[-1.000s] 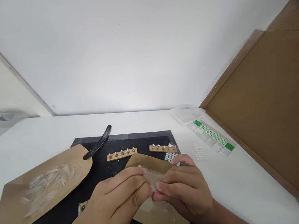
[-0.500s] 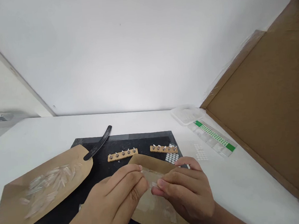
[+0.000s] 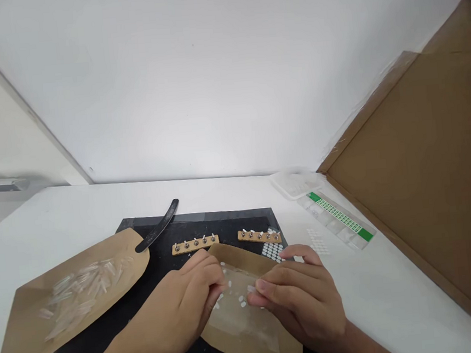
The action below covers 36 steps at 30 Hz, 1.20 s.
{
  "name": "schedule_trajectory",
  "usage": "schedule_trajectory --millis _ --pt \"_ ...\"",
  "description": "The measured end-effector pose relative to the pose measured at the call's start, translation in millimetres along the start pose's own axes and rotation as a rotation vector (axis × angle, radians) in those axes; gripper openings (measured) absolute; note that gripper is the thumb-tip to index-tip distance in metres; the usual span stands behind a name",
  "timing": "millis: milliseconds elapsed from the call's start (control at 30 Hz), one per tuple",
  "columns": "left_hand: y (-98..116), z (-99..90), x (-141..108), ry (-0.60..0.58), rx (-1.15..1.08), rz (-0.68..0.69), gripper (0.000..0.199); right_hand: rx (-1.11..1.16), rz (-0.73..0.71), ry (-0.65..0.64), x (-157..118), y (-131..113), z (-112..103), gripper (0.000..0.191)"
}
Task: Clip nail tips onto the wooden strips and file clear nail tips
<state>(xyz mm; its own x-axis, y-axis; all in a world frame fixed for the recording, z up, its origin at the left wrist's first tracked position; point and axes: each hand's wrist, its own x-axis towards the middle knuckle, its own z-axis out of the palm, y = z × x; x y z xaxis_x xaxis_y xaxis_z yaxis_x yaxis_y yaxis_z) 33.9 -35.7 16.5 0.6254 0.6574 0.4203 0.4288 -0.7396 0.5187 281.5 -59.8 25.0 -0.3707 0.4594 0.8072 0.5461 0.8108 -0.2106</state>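
My right hand (image 3: pixel 299 297) pinches a small translucent nail tip (image 3: pixel 251 289) between thumb and fingertips, just over a brown paper sheet (image 3: pixel 250 340) with a clear film on it. My left hand (image 3: pixel 184 302) hovers at the sheet's left side, fingertips pressed together; what they hold, if anything, is hidden. Several small white pieces (image 3: pixel 242 301) lie on the film between both hands. Behind the sheet are a left wooden nail stand (image 3: pixel 195 245) and a right wooden nail stand (image 3: pixel 259 236), each with a row of metal posts. White oval stickers (image 3: pixel 272 251) lie beside the right stand.
Clear nail tips (image 3: pixel 88 283) are heaped on another brown paper (image 3: pixel 29 321) at left, a curved black nail file (image 3: pixel 159 227) at its tip. A black mat (image 3: pixel 153 277) lies beneath. At right are a green-striped clear packet (image 3: pixel 340 217), a clear tray (image 3: pixel 296 184) and a cardboard wall (image 3: pixel 417 182).
My left hand has drawn slightly left, away from the right hand, and its fingers now point down. More white pieces show on the film. My right hand has shifted slightly right, still pinching.
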Motion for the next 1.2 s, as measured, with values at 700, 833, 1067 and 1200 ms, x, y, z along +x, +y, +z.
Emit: schedule_trajectory --millis 700,833,1067,1200 --pt "-6 -8.3 1 -0.053 0.052 0.165 0.024 0.171 0.126 0.057 -8 11 7 0.013" --pt "-6 -8.3 4 -0.034 0.104 0.258 0.028 0.178 0.112 0.053 -8 11 6 0.011" --pt "-13 -2.6 6 0.012 0.063 0.311 0.011 0.179 0.134 0.052 -8 12 3 0.013" --pt "-19 0.7 -1 -0.013 0.003 0.311 0.018 0.169 0.145 0.05 -9 13 4 0.014"
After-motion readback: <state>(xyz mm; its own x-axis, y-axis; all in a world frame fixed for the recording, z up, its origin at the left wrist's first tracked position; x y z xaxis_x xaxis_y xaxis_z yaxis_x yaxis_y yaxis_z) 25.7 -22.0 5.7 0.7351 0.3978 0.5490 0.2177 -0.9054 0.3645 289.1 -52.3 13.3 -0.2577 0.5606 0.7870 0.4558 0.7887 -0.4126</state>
